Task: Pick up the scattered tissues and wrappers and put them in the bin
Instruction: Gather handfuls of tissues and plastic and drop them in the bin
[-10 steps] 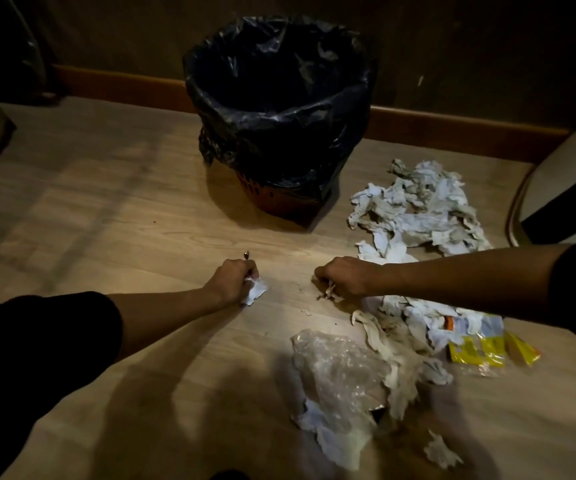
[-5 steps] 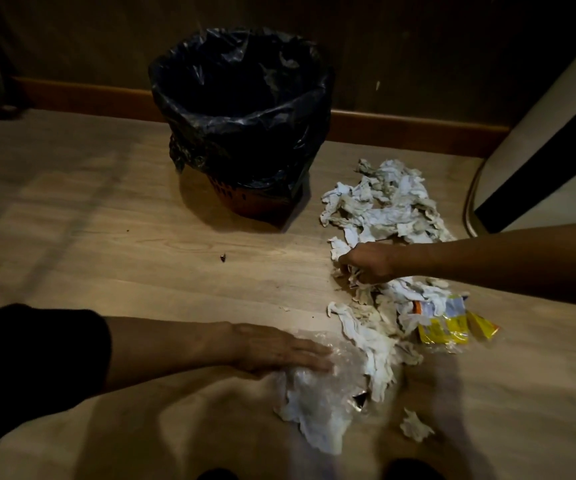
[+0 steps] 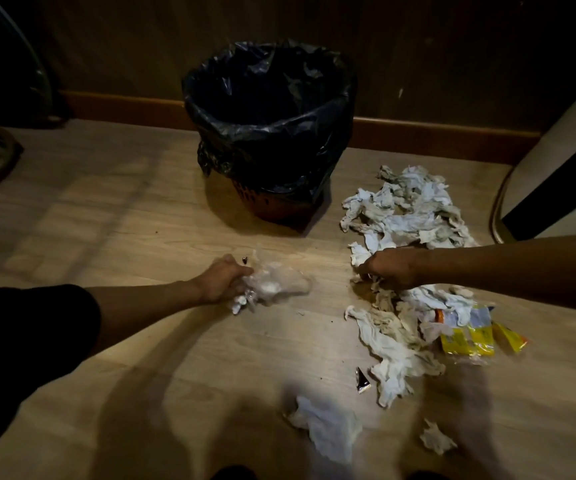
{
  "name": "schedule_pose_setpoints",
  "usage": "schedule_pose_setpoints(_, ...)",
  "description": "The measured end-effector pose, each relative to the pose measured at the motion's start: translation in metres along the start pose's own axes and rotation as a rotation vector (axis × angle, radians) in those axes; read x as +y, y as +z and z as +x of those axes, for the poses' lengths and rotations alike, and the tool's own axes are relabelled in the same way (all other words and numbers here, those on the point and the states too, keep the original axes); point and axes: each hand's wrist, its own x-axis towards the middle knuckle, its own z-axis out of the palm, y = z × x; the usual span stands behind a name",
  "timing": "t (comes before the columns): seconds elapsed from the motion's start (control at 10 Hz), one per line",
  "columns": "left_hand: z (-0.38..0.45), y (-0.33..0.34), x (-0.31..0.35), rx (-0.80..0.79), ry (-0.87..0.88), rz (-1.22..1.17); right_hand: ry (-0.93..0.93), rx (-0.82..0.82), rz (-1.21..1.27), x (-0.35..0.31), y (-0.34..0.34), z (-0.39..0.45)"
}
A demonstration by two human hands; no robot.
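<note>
Plastic bag (image 3: 279, 284) clenched in my left hand (image 3: 222, 280), tissues (image 3: 407, 216) in my right hand (image 3: 388, 268); loose scraps could drop before the bin (image 3: 269, 109).

Right hand (image 3: 388, 268) fingers buried in tissues (image 3: 414, 216); the bin (image 3: 269, 133) interior too dark to read

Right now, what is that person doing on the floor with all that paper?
They are cleaning up litter. The left hand is closed on a crumpled clear plastic wrapper, and the right hand is grabbing into the pile of tissues. The bin, lined with a black bag, stands just beyond them. More tissues and a yellow wrapper lie on the floor.
</note>
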Motion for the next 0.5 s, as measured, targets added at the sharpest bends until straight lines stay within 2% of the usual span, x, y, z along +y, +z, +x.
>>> schedule_pose_setpoints(0.1,0.006,-0.001,-0.027,0.025,-0.194,-0.06,-0.006,-0.014,-0.005,0.0,0.003,0.004)
schedule_pose_setpoints(0.2,0.011,-0.007,-0.019,0.051,-0.141,0.08,-0.014,-0.006,0.003,0.001,0.006,0.009)
schedule_pose_setpoints(0.3,0.044,0.013,-0.048,0.095,-0.207,-0.102,-0.018,0.005,0.028,0.003,0.009,0.012)
schedule_pose_setpoints(0.4,0.055,0.015,-0.054,-0.053,-0.159,-0.104,-0.015,-0.01,0.037,0.003,0.008,0.013)
schedule_pose_setpoints(0.5,0.057,0.021,-0.055,0.041,-0.116,0.007,-0.023,-0.023,0.04,0.004,0.011,0.013)
